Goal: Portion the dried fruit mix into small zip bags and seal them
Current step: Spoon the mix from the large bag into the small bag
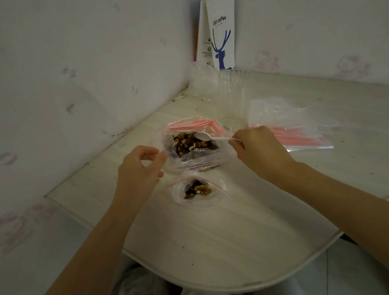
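Scooping was the step in hand. The right hand [259, 151] pinched the handle end of a white plastic spoon [214, 138] between thumb and fingertips, its bowl hovering over the dried fruit mix [191, 142] in the large bag [197, 158]; the bowl looked empty, though the dim view made that uncertain. The spoon's long axis ran roughly left to right, handle toward the right hand, bowl pointing left and slightly away. The left hand [142, 170] was half curled, its fingertips at the large bag's left edge, apparently holding the mouth open. Just nearer the person, a small zip bag [197, 190] lay on the table [223, 241], mouth open, partly filled. Next, I judged, the bowl had to dip and carry a load to that small mouth without spilling. A stack of spare bags [296, 131] lay to the right.
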